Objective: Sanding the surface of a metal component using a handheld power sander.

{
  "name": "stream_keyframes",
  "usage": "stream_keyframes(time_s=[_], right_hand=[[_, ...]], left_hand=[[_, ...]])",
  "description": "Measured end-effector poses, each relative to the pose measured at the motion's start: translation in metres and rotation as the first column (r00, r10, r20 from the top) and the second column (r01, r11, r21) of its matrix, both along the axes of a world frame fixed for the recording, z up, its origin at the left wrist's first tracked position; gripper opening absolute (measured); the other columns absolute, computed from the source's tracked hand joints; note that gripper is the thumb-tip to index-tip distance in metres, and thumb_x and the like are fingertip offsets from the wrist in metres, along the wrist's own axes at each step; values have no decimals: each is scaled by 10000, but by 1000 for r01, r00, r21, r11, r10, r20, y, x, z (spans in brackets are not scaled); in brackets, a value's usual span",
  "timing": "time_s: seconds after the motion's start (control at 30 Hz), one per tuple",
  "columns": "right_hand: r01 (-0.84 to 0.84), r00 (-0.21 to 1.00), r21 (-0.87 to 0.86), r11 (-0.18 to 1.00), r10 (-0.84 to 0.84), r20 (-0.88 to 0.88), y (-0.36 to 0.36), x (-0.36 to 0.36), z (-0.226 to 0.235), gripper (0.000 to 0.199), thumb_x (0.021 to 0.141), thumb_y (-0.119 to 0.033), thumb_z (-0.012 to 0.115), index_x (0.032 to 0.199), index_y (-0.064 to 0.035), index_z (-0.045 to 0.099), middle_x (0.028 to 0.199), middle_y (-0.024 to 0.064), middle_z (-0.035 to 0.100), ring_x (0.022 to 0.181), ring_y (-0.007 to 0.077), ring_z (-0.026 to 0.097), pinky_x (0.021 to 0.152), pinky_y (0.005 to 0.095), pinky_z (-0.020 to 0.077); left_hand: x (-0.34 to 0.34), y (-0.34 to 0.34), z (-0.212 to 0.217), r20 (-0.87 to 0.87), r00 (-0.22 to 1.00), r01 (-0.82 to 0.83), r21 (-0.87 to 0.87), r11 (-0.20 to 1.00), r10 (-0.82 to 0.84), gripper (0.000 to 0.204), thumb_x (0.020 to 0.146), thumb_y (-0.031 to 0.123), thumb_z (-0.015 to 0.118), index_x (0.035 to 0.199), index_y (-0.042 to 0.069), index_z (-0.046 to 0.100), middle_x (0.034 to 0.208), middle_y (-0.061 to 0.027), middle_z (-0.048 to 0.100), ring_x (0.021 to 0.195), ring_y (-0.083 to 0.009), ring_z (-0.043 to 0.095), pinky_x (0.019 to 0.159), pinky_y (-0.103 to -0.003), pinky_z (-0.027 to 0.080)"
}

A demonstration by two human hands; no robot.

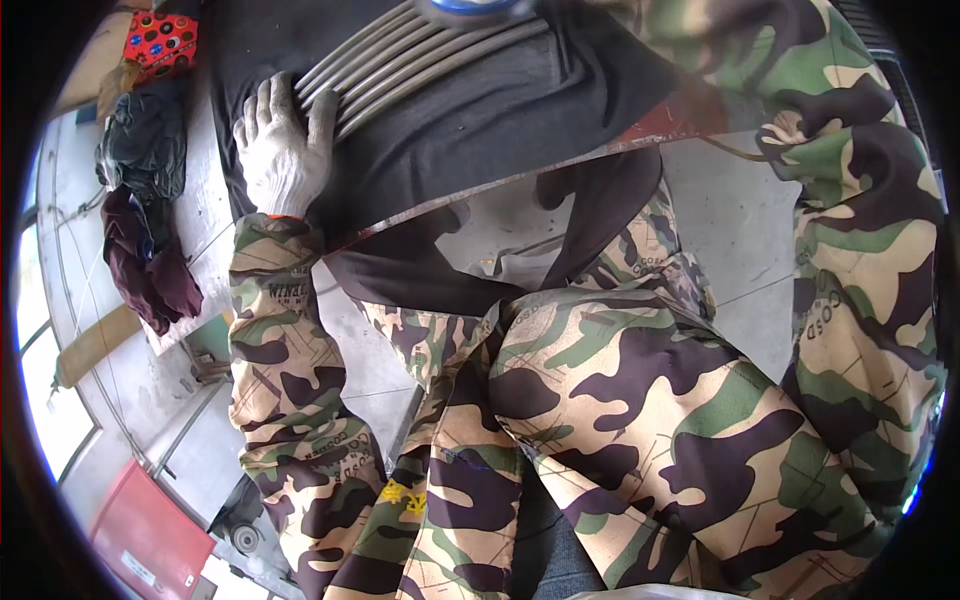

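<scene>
My left hand (285,150), in a white knitted glove, lies at the left ends of several thin grey metal rods (420,65). Its fingers are stretched out and the thumb rests by the rod ends. The rods lie side by side, slanting up to the right, on a black cloth (480,130) draped over a table. A round blue and white object (475,6) is cut off by the top edge, over the rods; its kind cannot be made out. My right sleeve (850,160), in camouflage, reaches up and across to the top, and the right hand is out of sight.
The table's worn front edge (480,190) curves before my lap. To the left, dark crumpled cloths (145,150) and a maroon cloth (150,260) lie near a red patterned item (162,45). A red panel-like object (150,530) stands at lower left.
</scene>
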State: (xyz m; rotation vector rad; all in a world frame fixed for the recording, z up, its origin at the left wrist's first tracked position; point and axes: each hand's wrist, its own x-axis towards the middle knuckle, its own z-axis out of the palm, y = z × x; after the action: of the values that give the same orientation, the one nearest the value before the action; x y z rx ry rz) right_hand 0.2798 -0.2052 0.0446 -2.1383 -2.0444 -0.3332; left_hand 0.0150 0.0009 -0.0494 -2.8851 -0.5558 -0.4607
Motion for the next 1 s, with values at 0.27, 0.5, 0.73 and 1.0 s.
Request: stream_keyframes(time_s=[0.27,0.5,0.73,1.0], right_hand=[[-3,1000,-83,997,3,-2,-10,-16,15,300,875,-292,657,1068,-62,666,997,224,672,911,417,694,772,511,561],[-60,997,-145,988,67,41,-31,-32,21,317,851,-290,675,1069,-60,658,1026,200,652,940,400,681,794,490,558],[-25,998,-14,1000,26,62,15,-10,-1,307,860,-302,664,1045,-57,667,992,222,674,908,409,695,767,510,561],[-19,999,-57,998,21,41,5,-28,9,297,883,-316,641,1048,-70,662,998,210,666,931,400,685,776,497,556]], left_hand=[[-6,0,13,14,1000,0,14,1000,0,751,974,597,561,1421,-6,560,1440,-236,573,1381,-427,482,1194,-535,298],[2,-3,1,69,997,26,31,999,-29,762,964,609,568,1408,-9,572,1421,-237,588,1373,-423,493,1179,-545,315],[-5,-9,3,41,999,5,24,1000,-6,698,992,573,555,1438,36,549,1454,-224,568,1374,-412,499,1169,-532,328],[-1,-8,1,221,963,124,156,980,-157,589,916,518,660,1232,22,627,1222,-183,653,1160,-380,609,1005,-528,420]])
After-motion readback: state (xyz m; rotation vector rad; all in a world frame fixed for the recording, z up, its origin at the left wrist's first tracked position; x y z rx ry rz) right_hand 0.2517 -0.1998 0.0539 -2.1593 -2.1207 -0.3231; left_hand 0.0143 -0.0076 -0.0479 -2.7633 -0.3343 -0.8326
